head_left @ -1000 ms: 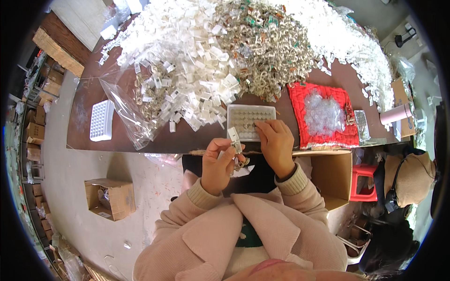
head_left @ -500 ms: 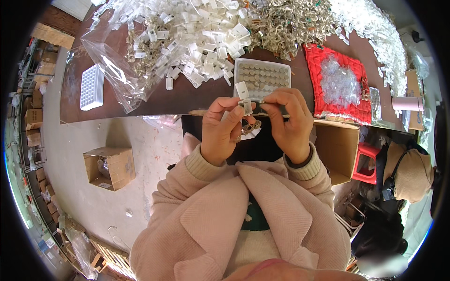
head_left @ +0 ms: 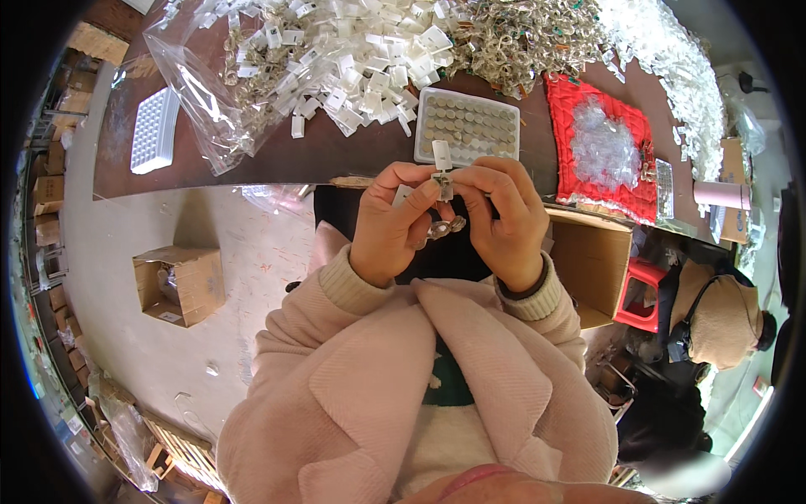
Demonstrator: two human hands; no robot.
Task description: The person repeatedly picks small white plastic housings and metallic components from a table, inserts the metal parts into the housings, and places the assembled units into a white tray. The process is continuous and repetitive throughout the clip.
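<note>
Pinched tight in the left hand [head_left: 388,220], between thumb and first finger, just this side of the tray [head_left: 518,126]: a small clear clip [head_left: 446,186] with a white tag [head_left: 442,154] at one end. Long way running away from the body, tag end pointing at the tray and sticking out past the fingertips. Clip end right at the thumb tip. Lower in the same hand, shiny rings [head_left: 445,225], and a pale bit [head_left: 403,195] showing by the thumb. At the clip's right side, the right hand [head_left: 508,220], with thumb and first finger close together. Cannot tell about a hold on anything there.

In the tray, rows of grey discs [head_left: 468,123]. Right of the tray, a red cloth [head_left: 561,147] under clear bits [head_left: 603,143]. Left of the tray, a clear bag [head_left: 206,105], then a white rack [head_left: 154,134]. Beyond the tray, to the left, a white heap [head_left: 365,80]; straight behind, a shiny heap [head_left: 525,46].
</note>
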